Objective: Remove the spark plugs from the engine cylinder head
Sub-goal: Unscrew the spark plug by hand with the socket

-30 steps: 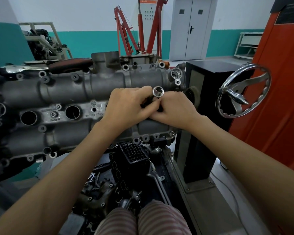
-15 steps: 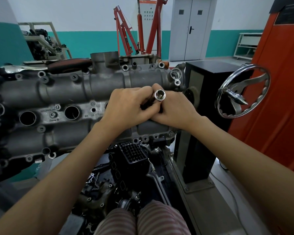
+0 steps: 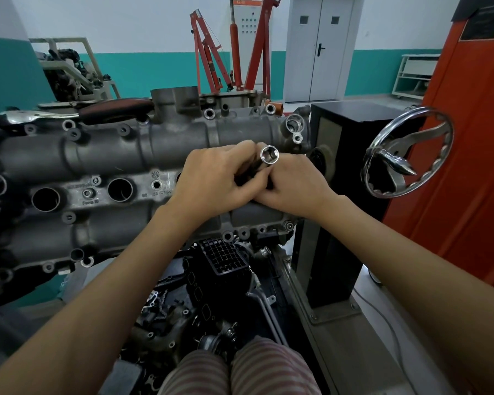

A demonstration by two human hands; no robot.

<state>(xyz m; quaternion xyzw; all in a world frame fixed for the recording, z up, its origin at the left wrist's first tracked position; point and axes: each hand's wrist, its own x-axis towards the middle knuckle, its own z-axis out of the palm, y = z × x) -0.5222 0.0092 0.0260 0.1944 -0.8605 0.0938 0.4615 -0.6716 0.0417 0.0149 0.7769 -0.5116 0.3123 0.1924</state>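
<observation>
Change: your socket [image 3: 269, 156] had swung since a second earlier; its open chrome mouth tipped from above your left knuckles over toward your right hand, then came back a little in the last half second. Your hands and the engine barely shifted.
Left hand: your left hand [image 3: 214, 181] lay over the centre-right of the cylinder head [image 3: 103, 155], its fingers curled round the dark shaft below the socket, gripping it.
Right hand: your right hand [image 3: 294, 186] pressed against the left one, knuckles up; its fingers were folded under and seemed to clasp the same tool, though the grip itself was hidden.
Socket: it stood tilted between your two hands, hollow end facing up at you.
Spark plugs: none could be seen; the well under your hands was covered. Two open round bores [image 3: 120, 189] showed to the left along the head.
Surroundings: a chrome handwheel [image 3: 405, 155] sat on the black stand [image 3: 340, 223] to your right, with an orange cabinet [image 3: 468, 138] beyond it. A red engine hoist [image 3: 211, 58] stood near the far wall.
</observation>
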